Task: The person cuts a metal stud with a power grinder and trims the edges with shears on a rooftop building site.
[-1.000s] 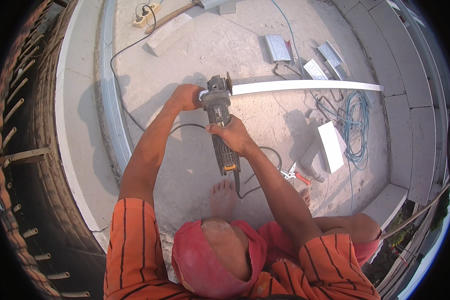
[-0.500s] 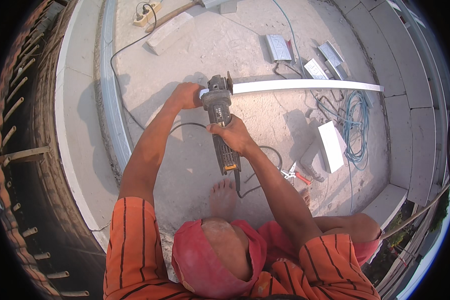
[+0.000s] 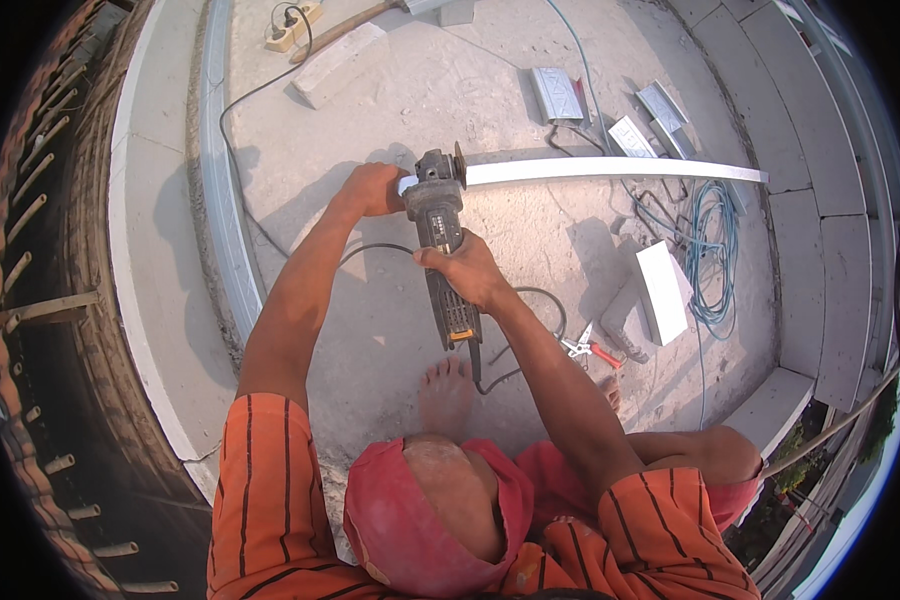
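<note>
My right hand (image 3: pixel 467 268) is wrapped round the body of a black angle grinder (image 3: pixel 437 225). The grinder's disc (image 3: pixel 459 166) stands upright against a long, light metal channel (image 3: pixel 610 169) that runs off to the right. My left hand (image 3: pixel 375 190) closes round the left end of the channel, just left of the grinder head; its fingertips are partly hidden. From the grinder's rear a black cord (image 3: pixel 478 382) loops over the concrete. Whether the disc is spinning or how deep it sits in the metal, I cannot tell.
Red-handled snips (image 3: pixel 595 350) lie by my right forearm, near a white block (image 3: pixel 662 294) and a coil of blue cable (image 3: pixel 708 255). Short metal offcuts (image 3: pixel 555 95) are scattered at the far right. A power strip (image 3: pixel 293 28) and a pale block (image 3: pixel 340 65) lie far left.
</note>
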`<control>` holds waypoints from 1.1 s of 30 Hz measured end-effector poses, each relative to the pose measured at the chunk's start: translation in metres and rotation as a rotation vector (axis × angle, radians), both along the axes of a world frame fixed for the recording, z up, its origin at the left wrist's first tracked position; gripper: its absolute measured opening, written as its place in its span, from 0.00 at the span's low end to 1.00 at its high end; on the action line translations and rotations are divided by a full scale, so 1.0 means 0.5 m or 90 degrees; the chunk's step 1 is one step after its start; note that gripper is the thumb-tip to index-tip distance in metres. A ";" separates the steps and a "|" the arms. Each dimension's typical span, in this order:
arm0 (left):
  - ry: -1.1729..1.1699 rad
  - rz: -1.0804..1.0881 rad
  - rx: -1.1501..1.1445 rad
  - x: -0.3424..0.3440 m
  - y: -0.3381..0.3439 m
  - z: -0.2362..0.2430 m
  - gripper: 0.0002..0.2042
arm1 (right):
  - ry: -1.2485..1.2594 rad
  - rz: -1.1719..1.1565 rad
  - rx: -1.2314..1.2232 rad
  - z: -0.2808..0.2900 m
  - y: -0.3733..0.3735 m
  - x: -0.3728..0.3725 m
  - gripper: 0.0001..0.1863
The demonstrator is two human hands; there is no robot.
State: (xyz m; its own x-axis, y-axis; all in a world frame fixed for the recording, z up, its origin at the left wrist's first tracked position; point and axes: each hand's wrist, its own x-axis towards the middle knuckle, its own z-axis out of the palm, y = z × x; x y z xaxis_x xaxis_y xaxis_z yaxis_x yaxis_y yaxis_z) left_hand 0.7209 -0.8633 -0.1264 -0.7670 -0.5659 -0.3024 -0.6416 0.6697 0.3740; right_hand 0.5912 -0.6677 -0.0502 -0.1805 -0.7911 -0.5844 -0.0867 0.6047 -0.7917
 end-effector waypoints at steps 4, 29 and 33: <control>-0.004 0.000 -0.001 0.001 -0.001 -0.001 0.23 | 0.016 0.004 -0.006 -0.008 0.003 0.003 0.26; 0.214 0.126 -0.032 0.108 0.202 0.037 0.34 | -0.006 -0.071 -0.183 0.028 0.031 0.002 0.32; 0.422 0.325 0.376 0.099 0.316 0.038 0.27 | -0.002 -0.067 -0.167 0.042 0.033 -0.003 0.34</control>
State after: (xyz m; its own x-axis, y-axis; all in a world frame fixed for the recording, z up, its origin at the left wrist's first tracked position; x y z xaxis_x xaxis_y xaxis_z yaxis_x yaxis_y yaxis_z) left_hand 0.7702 -0.7050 -0.1077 -0.5903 -0.7700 -0.2421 -0.3431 -0.0321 0.9387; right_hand 0.5897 -0.6514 -0.0295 -0.2679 -0.8927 -0.3624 -0.0318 0.3841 -0.9227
